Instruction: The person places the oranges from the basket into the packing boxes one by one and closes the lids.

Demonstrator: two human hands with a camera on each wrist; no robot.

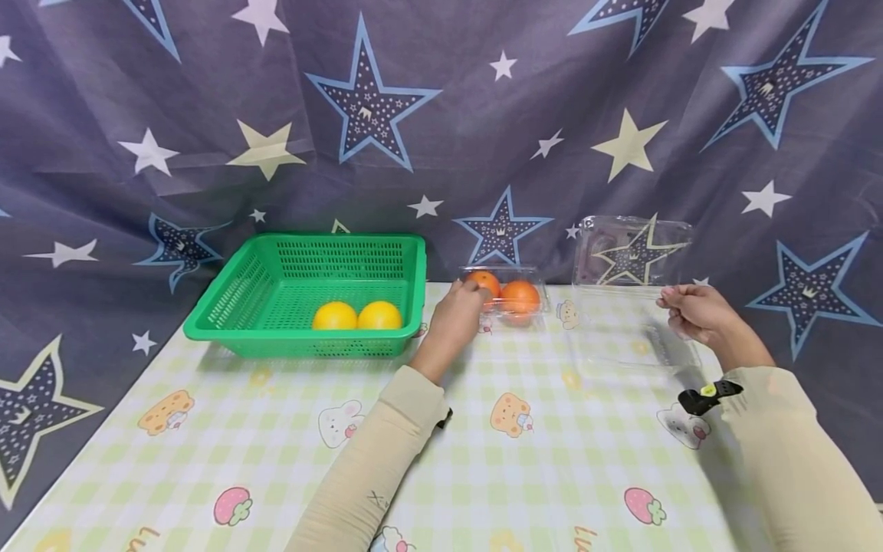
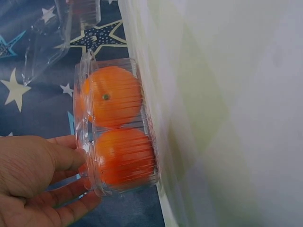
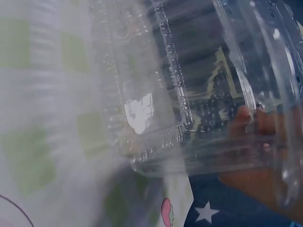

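Left sleeve [image 1: 386, 452], bottom centre | left hand [image 1: 451, 322], centre: fingers touch filled box [image 1: 543, 295], clamping unclear | right hand [image 1: 705, 316], right: finger and thumb clamped on open box [image 1: 631, 253], likely steadying its lid

On the far side, you had a dark, star-printed curtain [image 1: 455, 146]; nearer you lay a green-checked cloth [image 1: 552, 452].

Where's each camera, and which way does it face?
Head: on the head, facing forward, down at the table; sleeves, left hand, right hand show.
Left wrist: worn there, facing two oranges in a clear box; left hand shows.
Right wrist: worn there, facing an open box; right hand shows.
Head and left wrist both show the oranges.
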